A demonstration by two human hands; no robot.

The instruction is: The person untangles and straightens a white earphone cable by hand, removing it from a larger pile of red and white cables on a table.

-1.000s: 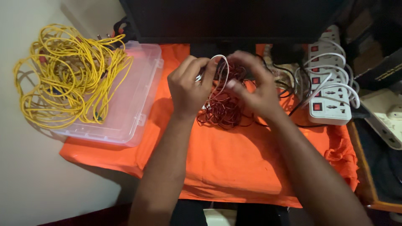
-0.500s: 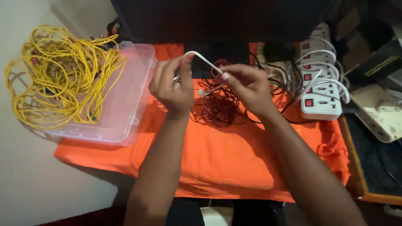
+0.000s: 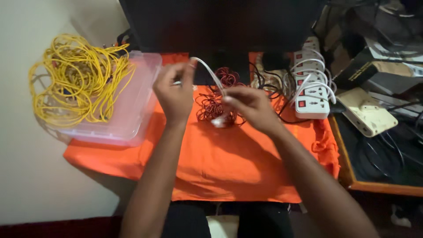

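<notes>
I have the white cable (image 3: pixel 210 74) pinched at two spots: my left hand (image 3: pixel 175 90) is closed on its upper end near the far edge of the desk (image 3: pixel 229 163), and my right hand (image 3: pixel 249 105) is closed on it lower down, so a short span runs taut and slanted between them. Held that way, the span stays lifted clear of the dark red wire tangle (image 3: pixel 216 103) lying on the orange cloth just beneath my hands. The cable's pale end shows by my right fingers; whether it touches the tangle I cannot tell.

At the desk's left edge sits a clear plastic box (image 3: pixel 132 105), and a loose heap of yellow cable (image 3: pixel 77 81) rests partly on it, well apart from my hands. At the far right corner a white power strip (image 3: pixel 310 88) lies wrapped in its own white cord, with black leads crowding between it and the red tangle. A dark monitor base blocks the far edge directly behind my hands.
</notes>
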